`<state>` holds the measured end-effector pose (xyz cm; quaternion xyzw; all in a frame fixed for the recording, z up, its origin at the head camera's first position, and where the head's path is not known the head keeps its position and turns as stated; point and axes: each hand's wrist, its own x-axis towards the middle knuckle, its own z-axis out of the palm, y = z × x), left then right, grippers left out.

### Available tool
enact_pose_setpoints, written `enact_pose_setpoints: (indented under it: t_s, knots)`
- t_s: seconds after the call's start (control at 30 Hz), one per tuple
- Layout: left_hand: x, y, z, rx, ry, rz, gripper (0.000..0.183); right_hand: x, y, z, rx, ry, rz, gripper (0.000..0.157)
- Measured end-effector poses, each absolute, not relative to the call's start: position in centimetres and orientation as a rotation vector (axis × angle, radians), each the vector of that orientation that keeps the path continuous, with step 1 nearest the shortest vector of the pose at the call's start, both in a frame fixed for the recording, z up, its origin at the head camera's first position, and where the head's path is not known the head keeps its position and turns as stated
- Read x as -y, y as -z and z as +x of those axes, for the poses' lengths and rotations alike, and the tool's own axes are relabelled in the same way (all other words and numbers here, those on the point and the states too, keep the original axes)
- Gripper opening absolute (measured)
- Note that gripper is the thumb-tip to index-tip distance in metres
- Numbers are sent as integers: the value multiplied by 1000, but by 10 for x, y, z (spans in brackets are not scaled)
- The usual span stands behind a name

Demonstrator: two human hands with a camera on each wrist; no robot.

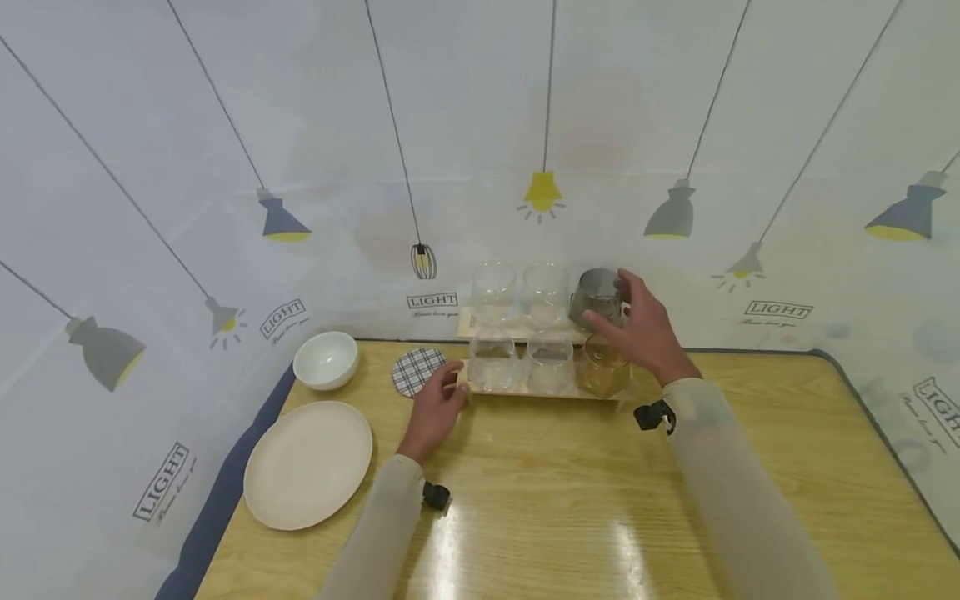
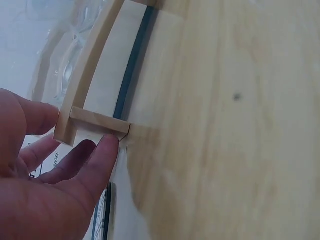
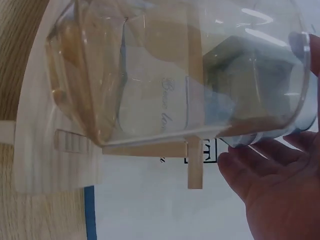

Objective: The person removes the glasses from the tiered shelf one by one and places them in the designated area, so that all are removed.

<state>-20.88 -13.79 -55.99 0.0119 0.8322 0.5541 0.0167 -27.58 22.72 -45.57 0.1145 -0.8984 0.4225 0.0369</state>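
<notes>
A two-tier wooden rack (image 1: pixel 540 394) stands against the back wall with rows of drinking glasses on it. My left hand (image 1: pixel 435 412) grips the left end of its lower shelf; in the left wrist view, thumb and fingers (image 2: pixel 102 165) lie about the wooden end piece (image 2: pixel 100 120). With thumb and fingers around it, my right hand (image 1: pixel 648 329) holds a smoky grey glass (image 1: pixel 597 300) at the right end of the upper tier. An amber glass (image 1: pixel 603 367) stands just below on the lower tier, and in the right wrist view the amber glass (image 3: pixel 150 75) partly covers the grey one.
Clear glasses (image 1: pixel 492 292) fill the left and middle of both tiers. A plaid round coaster (image 1: pixel 416 372) lies left of the rack, close to my left hand. Farther left are a white bowl (image 1: pixel 326 360) and a large cream plate (image 1: pixel 309 465). A printed backdrop rises behind the table.
</notes>
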Motion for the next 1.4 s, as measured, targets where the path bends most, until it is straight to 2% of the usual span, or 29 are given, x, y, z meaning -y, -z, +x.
enact_pose_setpoints:
  t_s: [0.43,0.87,1.4]
  knots:
    - [134,560,-215,-2486,-1814,-17,33,-235,457,-278,2747,-1414,292,104]
    - [134,562,-214,-2487,-1811,-4,33,-289,447,-258,2708,-1367,190,99]
    - [134,559,-216,-2420,-1858,-26,32,-347,511,-244,2788,-1273,111,97]
